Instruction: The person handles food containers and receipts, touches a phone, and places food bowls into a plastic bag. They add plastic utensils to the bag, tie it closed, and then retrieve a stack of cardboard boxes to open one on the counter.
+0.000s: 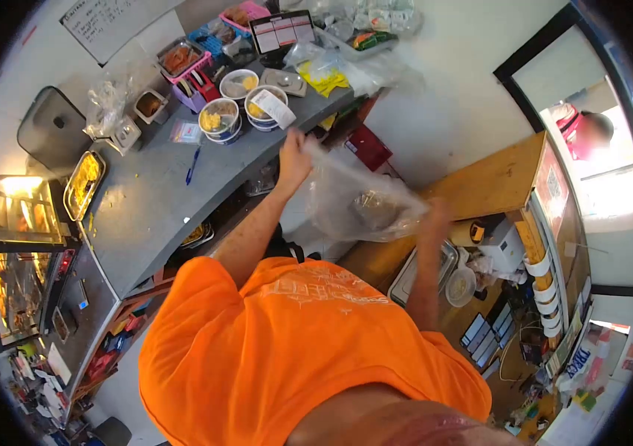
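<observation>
A clear plastic bag (350, 193) is stretched in the air between my two hands, beyond the front edge of the grey counter. My left hand (296, 160) is closed on its upper left edge, close to the food tubs. At the bag's right edge is my right hand (435, 219), smeared by motion, with fingers closed on the plastic. A round, brownish shape (376, 208) shows in or through the bag. On the counter past my left hand stand round tubs of food (220, 119), with a white paper slip (273, 108) lying across one group.
The grey counter (157, 201) curves along my left, bearing a blue pen (193, 166) and a metal tray of yellow food (85, 184). A lit food warmer (27, 253) stands far left. To my right is a wooden counter (491, 175); a person (576, 130) appears through the window.
</observation>
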Tool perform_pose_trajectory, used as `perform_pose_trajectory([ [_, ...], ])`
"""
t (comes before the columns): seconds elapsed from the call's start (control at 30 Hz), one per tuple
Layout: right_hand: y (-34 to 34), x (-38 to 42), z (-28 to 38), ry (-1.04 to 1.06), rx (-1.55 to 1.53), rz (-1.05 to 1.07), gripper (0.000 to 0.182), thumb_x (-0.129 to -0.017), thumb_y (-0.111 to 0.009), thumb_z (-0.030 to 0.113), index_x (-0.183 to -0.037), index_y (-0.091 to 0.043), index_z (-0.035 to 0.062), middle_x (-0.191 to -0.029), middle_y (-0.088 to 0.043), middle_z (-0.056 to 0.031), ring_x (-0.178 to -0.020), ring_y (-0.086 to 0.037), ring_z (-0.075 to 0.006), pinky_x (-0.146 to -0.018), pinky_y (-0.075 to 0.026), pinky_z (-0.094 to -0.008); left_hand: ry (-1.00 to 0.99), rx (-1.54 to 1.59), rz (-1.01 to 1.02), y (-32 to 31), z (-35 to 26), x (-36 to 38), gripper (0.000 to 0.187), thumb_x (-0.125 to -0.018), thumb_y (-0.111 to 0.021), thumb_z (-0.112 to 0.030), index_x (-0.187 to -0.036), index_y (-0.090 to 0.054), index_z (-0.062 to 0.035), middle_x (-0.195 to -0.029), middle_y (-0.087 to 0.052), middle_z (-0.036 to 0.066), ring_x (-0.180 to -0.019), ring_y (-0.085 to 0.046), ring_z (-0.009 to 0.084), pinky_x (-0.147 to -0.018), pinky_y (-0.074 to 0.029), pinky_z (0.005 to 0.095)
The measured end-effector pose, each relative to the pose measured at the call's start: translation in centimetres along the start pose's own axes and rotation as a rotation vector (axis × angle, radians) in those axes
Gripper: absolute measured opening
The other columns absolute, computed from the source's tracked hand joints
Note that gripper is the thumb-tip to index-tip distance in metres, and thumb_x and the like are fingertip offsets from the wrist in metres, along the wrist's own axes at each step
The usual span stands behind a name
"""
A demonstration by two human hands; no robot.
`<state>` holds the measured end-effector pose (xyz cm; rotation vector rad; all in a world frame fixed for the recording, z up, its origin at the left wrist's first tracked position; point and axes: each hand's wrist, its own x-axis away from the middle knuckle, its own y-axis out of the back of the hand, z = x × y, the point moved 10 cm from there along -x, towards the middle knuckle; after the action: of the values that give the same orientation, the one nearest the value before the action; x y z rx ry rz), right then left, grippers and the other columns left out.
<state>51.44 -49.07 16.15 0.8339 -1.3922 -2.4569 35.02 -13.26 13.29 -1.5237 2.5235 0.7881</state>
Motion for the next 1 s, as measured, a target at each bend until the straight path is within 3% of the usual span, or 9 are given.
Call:
perform_pose_trajectory([
  [0.1,8.2,1.3,3.1,0.048,-0.099,-0.248,0.026,-0.075,-0.06,0.0,-0.1,-0.057,-0.0021,-0.1,-0.057,-0.0194,-0.095,-0.053,-0.0358,-0.086,-0.043,-0.0418,-0.235,0.23,-0.265,9.5,-12.9,2.1,0.027,-0.077,-0.055,-0.01,-0.104,-0.055,-0.0076,-0.098,-0.06,0.015,-0.094,-0.055,0.0312,-0.08,-0.043,0.0428],
  [0.2,12.1,3.3,6.2,0.362,-0.203,-0.396,0.02,-0.078,-0.059,0.007,-0.096,-0.058,-0.0018,-0.094,-0.058,-0.0188,-0.092,-0.055,-0.0326,-0.081,-0.045,-0.0408,-0.708,-0.122,0.374,6.1,-11.2,6.6,0.027,-0.067,-0.066,-0.005,-0.093,-0.063,-0.0097,-0.082,-0.064,0.01,-0.066,-0.061,0.0279,-0.058,-0.049,0.0365],
  [0.3,-9.3,12.6,-4.4,-0.255,-0.45,0.467,0.006,-0.08,-0.058,0.006,-0.074,-0.059,0.0032,-0.077,-0.06,-0.0123,-0.075,-0.057,-0.026,-0.07,-0.046,-0.0373,-0.178,-0.28,0.883,2.3,18.3,17.5,0.033,-0.074,-0.059,-0.019,-0.107,-0.064,-0.0137,-0.089,-0.065,0.016,-0.082,-0.064,0.0305,-0.071,-0.05,0.0448],
  [0.43,-20.0,24.8,-5.0,-0.953,-1.586,0.941,0.017,-0.083,-0.056,0.014,-0.087,-0.065,0.0003,-0.083,-0.063,-0.013,-0.08,-0.06,-0.0232,-0.074,-0.048,-0.0381,0.281,-0.214,1.548,4.9,18.6,23.9,0.038,-0.096,-0.045,-0.029,-0.113,-0.061,0.0003,-0.117,-0.059,0.016,-0.104,-0.058,0.0235,-0.095,-0.041,0.0397],
  [0.57,-16.7,23.9,-1.2,-1.293,-2.162,0.866,0.024,-0.082,-0.059,0.02,-0.095,-0.062,0.0006,-0.091,-0.061,-0.0109,-0.078,-0.057,-0.0204,-0.071,-0.048,-0.0366,1.178,0.662,1.32,6.9,11.3,24.7,0.026,-0.086,-0.061,-0.028,-0.096,-0.068,-0.0049,-0.104,-0.066,0.013,-0.091,-0.062,0.0237,-0.085,-0.05,0.0361],
  [0.67,-14.0,24.3,-1.7,-1.454,-1.32,0.908,0.024,-0.086,-0.059,0.027,-0.088,-0.064,0.0034,-0.084,-0.06,-0.0095,-0.078,-0.058,-0.0253,-0.074,-0.049,-0.0365,1.112,1.255,0.868,7.0,11.8,18.6,0.021,-0.084,-0.062,-0.019,-0.1,-0.065,-0.0062,-0.099,-0.066,0.012,-0.092,-0.063,0.0236,-0.087,-0.051,0.0363],
  [0.8,-15.9,25.2,1.0,-0.571,-0.905,1.412,0.04,-0.084,-0.061,0.045,-0.101,-0.064,0.0085,-0.094,-0.061,-0.0077,-0.091,-0.057,-0.021,-0.074,-0.049,-0.0359,0.838,0.93,1.095,9.2,7.0,14.7,0.03,-0.075,-0.068,-0.003,-0.103,-0.059,-0.0069,-0.089,-0.063,0.004,-0.086,-0.061,0.0165,-0.077,-0.051,0.0297],
  [0.9,-16.2,20.3,3.0,-0.607,-2.206,0.931,0.04,-0.086,-0.059,0.043,-0.102,-0.063,0.0074,-0.101,-0.063,-0.0092,-0.091,-0.061,-0.0247,-0.074,-0.051,-0.04,0.531,0.301,1.163,11.2,13.7,14.2,0.031,-0.071,-0.071,-0.003,-0.099,-0.058,-0.0061,-0.086,-0.06,0.002,-0.081,-0.057,0.0101,-0.07,-0.048,0.0258],
  [1.0,-18.6,23.1,4.0,-1.259,-1.509,0.699,0.043,-0.084,-0.061,0.044,-0.107,-0.06,0.0081,-0.107,-0.061,-0.0094,-0.09,-0.059,-0.0238,-0.076,-0.05,-0.0385,0.653,0.335,0.818,16.0,16.4,11.6,0.026,-0.077,-0.065,-0.005,-0.102,-0.058,-0.0048,-0.086,-0.062,0.005,-0.079,-0.058,0.0148,-0.073,-0.048,0.0314],
])
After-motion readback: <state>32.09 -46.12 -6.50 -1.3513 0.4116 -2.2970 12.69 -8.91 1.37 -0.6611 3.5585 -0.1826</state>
